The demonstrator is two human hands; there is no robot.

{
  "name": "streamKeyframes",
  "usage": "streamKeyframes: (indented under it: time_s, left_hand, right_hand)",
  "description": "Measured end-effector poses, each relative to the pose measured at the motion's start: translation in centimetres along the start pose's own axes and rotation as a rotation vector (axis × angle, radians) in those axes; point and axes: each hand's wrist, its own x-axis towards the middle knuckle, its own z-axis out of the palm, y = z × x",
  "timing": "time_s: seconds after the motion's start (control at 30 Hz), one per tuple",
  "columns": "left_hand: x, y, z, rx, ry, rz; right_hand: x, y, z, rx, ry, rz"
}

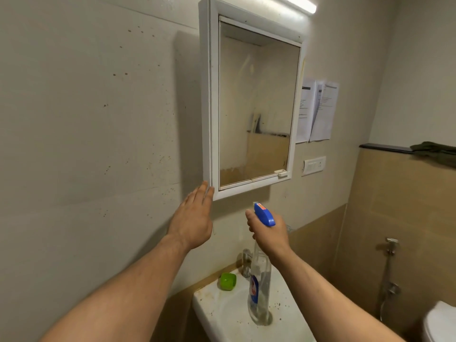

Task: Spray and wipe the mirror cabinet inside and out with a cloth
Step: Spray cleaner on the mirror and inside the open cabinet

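A white-framed mirror cabinet (251, 99) hangs on the wall, its door shut and the glass streaked and dusty. My left hand (193, 223) is flat and empty, fingertips touching the cabinet's lower left corner. My right hand (270, 234) grips a clear spray bottle (259, 287) with a blue trigger head just below the cabinet, nozzle pointing up at the mirror. A dark green cloth (435, 151) lies on a ledge at the far right.
A stained white sink (222, 309) with a tap (246, 262) and a green cap (228, 281) sits below. Papers (317, 112) and a switch plate (313, 165) are right of the cabinet. A toilet (440, 322) and hose sprayer (391, 245) stand at lower right.
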Motion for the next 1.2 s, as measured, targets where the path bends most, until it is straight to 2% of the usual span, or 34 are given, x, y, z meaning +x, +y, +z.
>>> streamKeyframes:
  time_s: [0.2,0.37,0.53,0.77,0.9,0.97,1.1,1.2]
  left_hand:
    - [2.1,2.9,0.9,-0.047,0.019,0.042]
    - [5.4,5.9,2.4,-0.05,0.045,0.076]
    - [10.2,10.2,5.0,-0.005,0.043,0.133]
    - [20.3,18.5,9.1,0.213,-0.034,0.242]
    - [25.1,23.7,11.9,0.391,-0.187,0.157]
    - [25.5,25.1,12.4,0.478,-0.21,0.077]
    - [24.5,27.6,12.0,0.421,-0.036,-0.042]
    - [21.1,30.1,10.9,0.296,0.154,-0.041]
  right_hand:
    - [3.4,1.7,-4.2,-0.117,0.158,0.043]
    - [7.3,4.7,-7.9,-0.055,0.179,0.11]
    - [11.8,7.0,-11.0,-0.014,0.184,0.088]
    - [19.1,10.3,-15.1,-0.035,0.118,-0.007]
    - [22.2,12.6,-17.4,-0.046,0.04,-0.04]
    - [22.8,13.4,-18.2,-0.025,0.025,-0.034]
    - [22.9,14.2,-20.1,0.075,-0.012,-0.046]
    - [21.4,14.1,-21.2,0.188,-0.03,-0.092]
